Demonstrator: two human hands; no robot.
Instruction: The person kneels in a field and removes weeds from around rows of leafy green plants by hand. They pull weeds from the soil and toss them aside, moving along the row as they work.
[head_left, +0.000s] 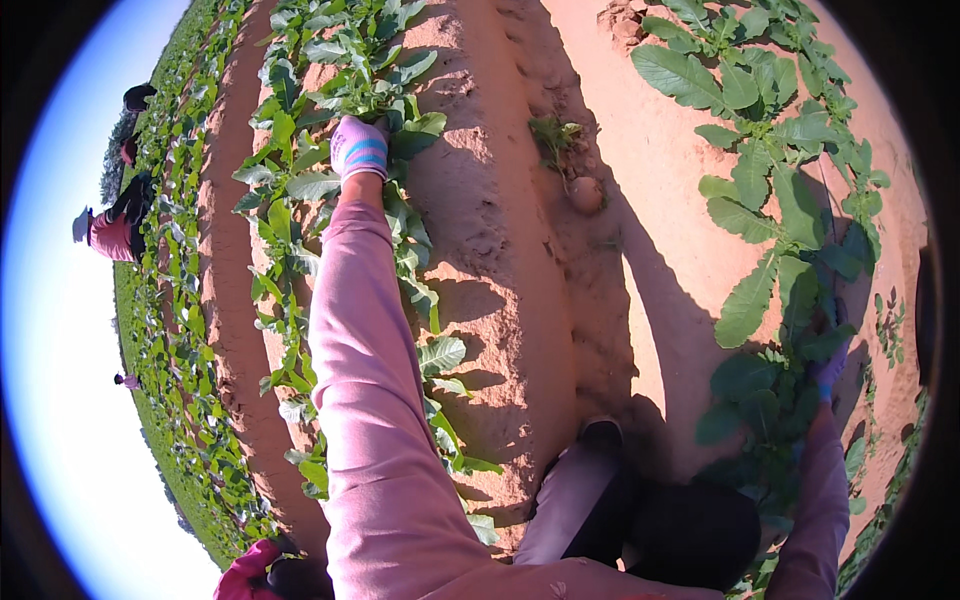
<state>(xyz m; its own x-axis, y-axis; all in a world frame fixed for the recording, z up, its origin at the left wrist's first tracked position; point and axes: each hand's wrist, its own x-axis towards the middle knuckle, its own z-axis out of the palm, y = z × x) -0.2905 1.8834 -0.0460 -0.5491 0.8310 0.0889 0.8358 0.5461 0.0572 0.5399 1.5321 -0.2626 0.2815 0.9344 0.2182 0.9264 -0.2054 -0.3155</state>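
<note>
My left hand (360, 148), in a pale purple knit glove with blue stripes at the cuff, is closed at the base of a leafy green plant (367, 90) in the raised row. Its fingertips are hidden by the leaves. Far to the right, my right hand (831, 367), in a similar glove, reaches low among the broad toothed leaves (796, 292) of another row. Leaves and shadow cover most of it, so its grip cannot be made out. Both my arms wear pink sleeves.
A sandy furrow (551, 247) runs between the rows. In it lie a small uprooted-looking leafy plant (555, 139) and a round soil-coloured lump (586, 195). My bent knee (574, 495) is below. Other people (116, 232) are in the field at left; a pink-sleeved person (247, 574) is close at lower left.
</note>
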